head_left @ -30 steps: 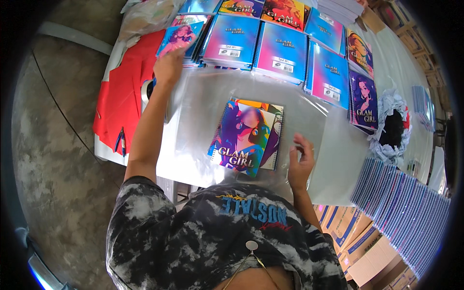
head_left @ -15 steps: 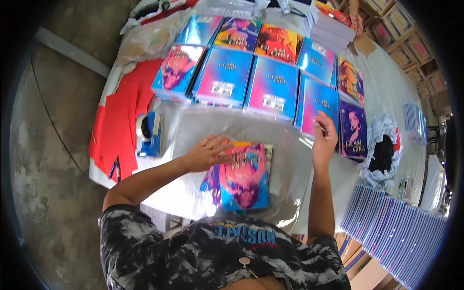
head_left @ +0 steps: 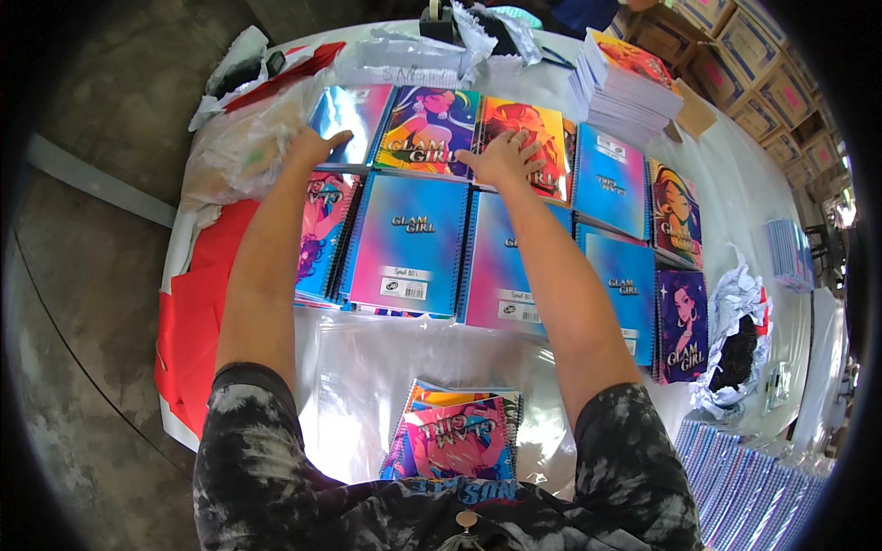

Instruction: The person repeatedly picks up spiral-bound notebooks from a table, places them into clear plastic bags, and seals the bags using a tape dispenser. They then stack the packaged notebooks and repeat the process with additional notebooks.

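Both my arms stretch forward over rows of spiral notebooks. My left hand [head_left: 318,145] is at the near left edge of a shiny blue-and-pink notebook [head_left: 356,115] in the far row, thumb out over its cover and the other fingers partly hidden. My right hand [head_left: 505,160] lies with fingers spread on an orange-and-yellow notebook [head_left: 524,119] bearing a drawn figure. Between my hands is a purple-and-yellow notebook [head_left: 430,129]. Blue-and-pink notebooks [head_left: 409,243] form the nearer row. Close to my body sits a small overlapping pile of pink-and-orange notebooks [head_left: 457,436].
Red sheets [head_left: 197,312] and a clear plastic bag [head_left: 234,151] lie at the left. A taller notebook stack [head_left: 629,87] stands at the far right, with cardboard boxes [head_left: 749,50] beyond. Crumpled wrapping [head_left: 721,354] and a long notebook row [head_left: 749,487] are on the right.
Both hands have moved forward: the left from the near pile to the far row's left end, the right from beside the nearer row to the orange notebook. The view has shifted too.
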The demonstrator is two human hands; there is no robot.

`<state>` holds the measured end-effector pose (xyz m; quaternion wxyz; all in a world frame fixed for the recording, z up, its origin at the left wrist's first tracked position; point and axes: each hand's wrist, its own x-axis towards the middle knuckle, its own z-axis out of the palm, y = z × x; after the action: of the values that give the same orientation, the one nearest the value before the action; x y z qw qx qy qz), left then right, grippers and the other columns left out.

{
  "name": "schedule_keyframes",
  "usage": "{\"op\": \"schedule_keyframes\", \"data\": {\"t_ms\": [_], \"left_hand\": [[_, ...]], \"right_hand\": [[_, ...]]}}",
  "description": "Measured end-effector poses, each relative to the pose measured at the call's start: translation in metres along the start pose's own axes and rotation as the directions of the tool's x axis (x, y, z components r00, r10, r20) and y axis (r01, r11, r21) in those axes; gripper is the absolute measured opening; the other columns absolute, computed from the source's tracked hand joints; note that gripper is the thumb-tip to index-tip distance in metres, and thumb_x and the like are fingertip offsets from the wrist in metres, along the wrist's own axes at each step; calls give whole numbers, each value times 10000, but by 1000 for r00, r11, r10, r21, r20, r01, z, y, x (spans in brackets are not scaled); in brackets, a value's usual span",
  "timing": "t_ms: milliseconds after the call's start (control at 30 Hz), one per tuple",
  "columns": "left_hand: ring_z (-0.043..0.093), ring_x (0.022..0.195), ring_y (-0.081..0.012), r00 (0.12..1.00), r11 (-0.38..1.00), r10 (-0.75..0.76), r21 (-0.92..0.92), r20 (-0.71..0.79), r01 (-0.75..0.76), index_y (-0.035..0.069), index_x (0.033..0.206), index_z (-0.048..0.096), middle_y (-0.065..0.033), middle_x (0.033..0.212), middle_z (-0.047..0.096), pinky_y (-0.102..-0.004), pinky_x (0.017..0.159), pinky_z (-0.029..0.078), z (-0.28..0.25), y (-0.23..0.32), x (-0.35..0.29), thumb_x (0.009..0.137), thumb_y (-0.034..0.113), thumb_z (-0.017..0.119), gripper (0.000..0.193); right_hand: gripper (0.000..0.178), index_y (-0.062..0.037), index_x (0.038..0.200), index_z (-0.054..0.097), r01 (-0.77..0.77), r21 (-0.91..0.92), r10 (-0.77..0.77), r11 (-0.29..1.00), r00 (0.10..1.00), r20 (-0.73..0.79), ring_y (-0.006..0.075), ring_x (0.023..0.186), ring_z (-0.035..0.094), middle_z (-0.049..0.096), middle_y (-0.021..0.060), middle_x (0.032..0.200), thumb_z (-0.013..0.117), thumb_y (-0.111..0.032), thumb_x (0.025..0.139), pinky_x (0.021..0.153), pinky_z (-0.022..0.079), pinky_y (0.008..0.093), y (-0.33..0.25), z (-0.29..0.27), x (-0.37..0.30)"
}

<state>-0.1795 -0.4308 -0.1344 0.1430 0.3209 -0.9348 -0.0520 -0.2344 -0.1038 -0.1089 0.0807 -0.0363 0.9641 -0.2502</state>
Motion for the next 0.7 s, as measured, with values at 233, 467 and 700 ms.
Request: {"op": "schedule_keyframes", "data": {"t_ms": [233,467,700], "left_hand": [[609,899,-294,873,772,63,-531,-484,-350,22,1113,565,-139,998,634,-385,775,456,-81,63,-61,791,356,668,476],[561,934,-210,963,313,251,-934,-95,-174,10,1074,582,-91,1033,577,-307,853,430,-137,4,-321,875,101,555,221],[462,1130,-250,462,458,884,-338,72,-822,257,1172,586,-31,1146,529,-401,874,350,-126,-26,-436,675,3,582,558]], "right_hand": [[723,57,1172,490,139,28,-137,990,988,-67,333,1181,471,526,232,1202,725,-394,658,997,347,428,42,-1,31],[482,57,1220,454,628,734,-425,257,756,-498,225,983,570,582,183,1082,511,-97,767,827,454,320,66,-146,-67],[458,-95,1186,559,931,229,-932,283,324,-164,228,1153,482,564,82,1188,633,-179,742,1006,322,410,146,-108,-242]]}}
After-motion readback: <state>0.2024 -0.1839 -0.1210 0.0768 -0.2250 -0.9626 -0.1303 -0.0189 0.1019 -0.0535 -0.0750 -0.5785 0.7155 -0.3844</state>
